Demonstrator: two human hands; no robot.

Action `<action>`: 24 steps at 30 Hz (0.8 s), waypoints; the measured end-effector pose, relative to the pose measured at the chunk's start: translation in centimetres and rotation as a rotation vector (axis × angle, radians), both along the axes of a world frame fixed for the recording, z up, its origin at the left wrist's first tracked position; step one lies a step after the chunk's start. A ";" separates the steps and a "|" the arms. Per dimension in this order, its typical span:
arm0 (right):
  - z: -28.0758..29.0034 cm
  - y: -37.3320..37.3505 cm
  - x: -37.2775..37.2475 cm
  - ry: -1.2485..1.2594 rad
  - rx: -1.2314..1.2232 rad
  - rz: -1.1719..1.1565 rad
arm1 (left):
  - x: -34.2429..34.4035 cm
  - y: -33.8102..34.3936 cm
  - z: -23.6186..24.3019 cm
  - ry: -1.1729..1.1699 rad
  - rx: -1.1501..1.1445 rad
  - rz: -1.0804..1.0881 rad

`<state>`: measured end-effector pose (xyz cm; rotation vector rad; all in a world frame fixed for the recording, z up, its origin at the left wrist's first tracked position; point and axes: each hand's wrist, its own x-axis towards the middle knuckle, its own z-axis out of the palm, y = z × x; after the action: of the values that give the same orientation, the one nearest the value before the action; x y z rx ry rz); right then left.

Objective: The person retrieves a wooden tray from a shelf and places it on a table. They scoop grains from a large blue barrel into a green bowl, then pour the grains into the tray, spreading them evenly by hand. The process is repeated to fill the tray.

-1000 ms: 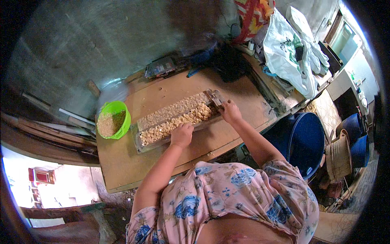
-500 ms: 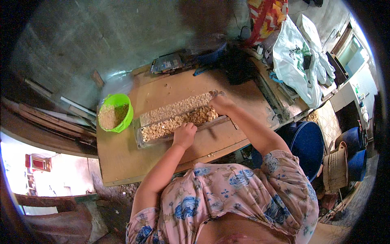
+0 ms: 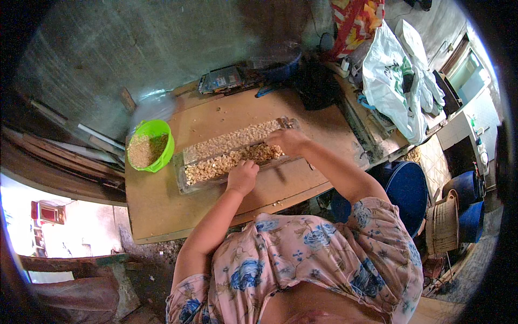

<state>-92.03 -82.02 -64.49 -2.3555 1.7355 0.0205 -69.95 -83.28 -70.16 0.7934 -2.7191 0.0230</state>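
Note:
A long two-row tray (image 3: 182,183) lies aslant on the table, both rows full of pale, nut-like pieces (image 3: 208,170). Over the near row's front side rests my left hand (image 3: 244,177), its fingers curled in against the pieces and the tray's edge. My right hand (image 3: 288,141) is at the right end of the tray, fingers pressed together and pointing down into the pieces. Whatever lies under the fingertips of either hand is hidden. Left of the tray stands a bright green bowl (image 3: 168,150), tilted a little, with pale grains and darker bits inside.
The wooden table (image 3: 156,216) carries loose crumbs. Dark flat boxes (image 3: 221,80) and a black bag (image 3: 318,86) sit along its back. White plastic bags (image 3: 391,81) hang at the right, and a blue barrel (image 3: 407,191) stands by the table's right front edge.
My right hand has shifted slightly left along the tray, baring its far right end. My left hand stays in nearly the same place, and the view has moved a little.

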 end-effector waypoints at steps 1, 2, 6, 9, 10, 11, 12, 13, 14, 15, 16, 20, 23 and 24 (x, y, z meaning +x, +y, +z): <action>-0.7 0.1 0.2 0.030 -0.059 0.109 | -0.1 0.1 0.2 -0.007 0.012 -0.001; -1.5 0.0 0.8 0.057 -0.119 0.217 | -0.1 0.2 0.4 -0.019 0.023 -0.004; -1.8 0.6 1.5 0.034 -0.079 0.198 | 0.0 0.3 0.6 0.012 0.009 -0.011; -3.3 -0.4 -1.9 0.120 -0.037 0.214 | -0.2 0.0 0.0 0.066 -0.010 -0.028; -3.6 -0.2 -3.1 0.044 -0.110 0.182 | -0.1 0.0 -0.1 0.086 -0.012 -0.033; -3.2 0.2 -4.0 -0.030 -0.182 0.149 | -0.2 0.0 -0.2 0.107 -0.013 -0.039; -3.0 0.4 -4.5 -0.105 -0.255 0.116 | -0.2 -0.1 -0.3 0.099 -0.011 -0.036; -3.0 0.2 -4.5 -0.111 -0.232 0.115 | -0.1 -0.1 -0.3 0.091 -0.009 -0.032; -2.7 0.1 -4.2 -0.120 -0.214 0.111 | -0.1 -0.1 -0.1 0.079 -0.011 -0.032; -2.4 -0.1 -3.7 -0.129 -0.197 0.107 | -0.1 -0.1 -0.2 0.055 -0.008 -0.020; -2.4 -0.1 -2.8 -0.085 -0.187 0.157 | -0.1 0.0 -0.3 0.031 -0.005 -0.007; -2.7 -0.1 -0.5 0.016 -0.138 0.268 | -0.3 0.0 0.2 -0.023 0.056 0.009; -3.4 0.2 -2.3 0.072 -0.122 0.245 | -0.2 -0.1 0.0 0.034 0.047 -0.001; -3.2 0.4 -3.3 0.102 -0.123 0.232 | -0.1 -0.2 -0.1 0.042 0.047 -0.003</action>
<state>-95.32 -81.59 -67.67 -2.6778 1.5351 0.0737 -70.03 -83.44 -70.27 0.7943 -2.6903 -0.0582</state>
